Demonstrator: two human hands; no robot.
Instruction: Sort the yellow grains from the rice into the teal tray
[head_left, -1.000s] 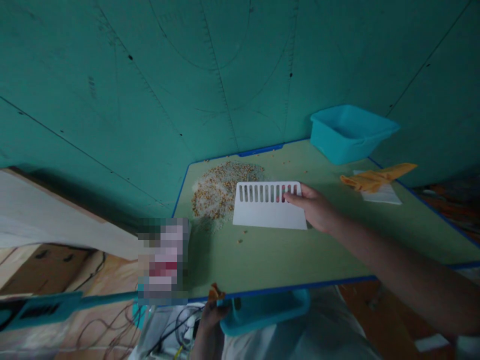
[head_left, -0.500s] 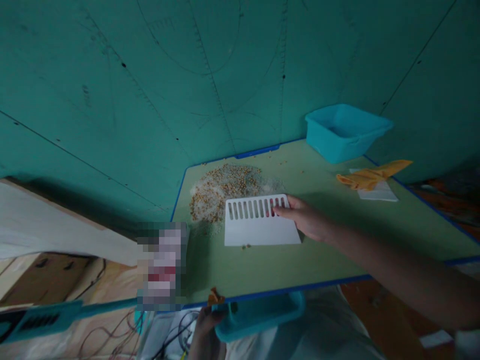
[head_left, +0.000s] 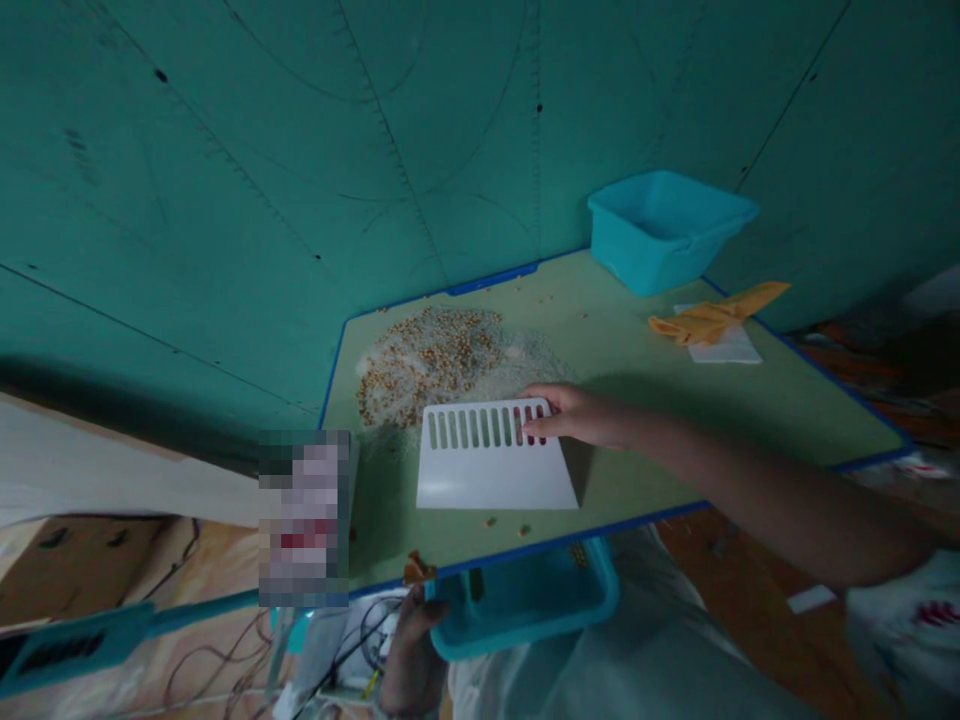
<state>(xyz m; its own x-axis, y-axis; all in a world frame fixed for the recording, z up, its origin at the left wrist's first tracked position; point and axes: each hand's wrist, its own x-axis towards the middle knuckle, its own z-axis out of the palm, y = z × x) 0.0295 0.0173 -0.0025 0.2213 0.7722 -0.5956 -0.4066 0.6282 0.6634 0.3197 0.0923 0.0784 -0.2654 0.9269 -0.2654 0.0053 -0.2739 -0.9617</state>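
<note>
My right hand (head_left: 555,415) grips a white slotted plastic scraper (head_left: 495,478) by its slotted top, with the thumb over the slots. The scraper's broad edge rests on the green tabletop, close to the front rim. Just in front of that edge lie a few loose yellowish beans (head_left: 523,531). Farther back spreads a pile of small yellowish beans mixed with white grains (head_left: 431,360). My left hand (head_left: 420,630) holds the left end of a blue plastic tray (head_left: 540,630) under the table's front edge. A few beans show inside the tray.
The green table (head_left: 630,480) has a blue rim and stands against a green wall. A blue basin (head_left: 660,240) sits at its back right, near an orange cloth-like item (head_left: 712,318) on a white sheet. A brown clip-like piece (head_left: 418,570) is on the front edge. Cables (head_left: 225,650) lie lower left.
The scraper has moved toward me, nearer the table's front edge, and the loose beans before it shifted the same way. The camera view has also shifted. Both hands keep their holds.
</note>
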